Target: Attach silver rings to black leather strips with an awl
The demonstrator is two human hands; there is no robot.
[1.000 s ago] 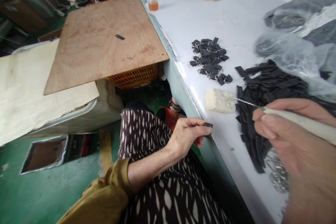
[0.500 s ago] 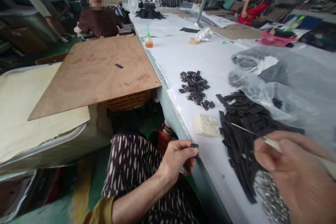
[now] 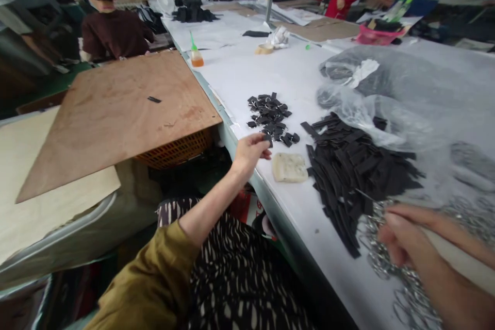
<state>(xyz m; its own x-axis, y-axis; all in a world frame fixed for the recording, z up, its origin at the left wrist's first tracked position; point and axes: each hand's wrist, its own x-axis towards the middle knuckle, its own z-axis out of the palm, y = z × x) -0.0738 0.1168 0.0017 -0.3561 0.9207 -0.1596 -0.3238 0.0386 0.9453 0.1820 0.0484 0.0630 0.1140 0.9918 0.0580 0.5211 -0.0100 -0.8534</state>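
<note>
My left hand (image 3: 249,153) pinches a small black strap piece (image 3: 267,139) at the near edge of a pile of black pieces with metal rings (image 3: 270,113). Just right of that hand lies a pale, worn block (image 3: 290,167). Lower right, my right hand (image 3: 406,232) is closed around a thin pointed tool (image 3: 365,195), whose tip is over the heap of black strips (image 3: 348,165). Loose metal rings (image 3: 381,258) lie under and beside the right hand.
A clear plastic bag (image 3: 386,93) lies behind the strips. Farther back on the white table (image 3: 232,77) stands a bottle of orange liquid (image 3: 196,56). A brown board (image 3: 127,108) is at the left. A person in a dark shirt (image 3: 116,33) sits beyond it.
My left hand has moved forward from the table's edge to the ringed pile with the black piece. My right hand has shifted over the rings. The view has shifted somewhat.
</note>
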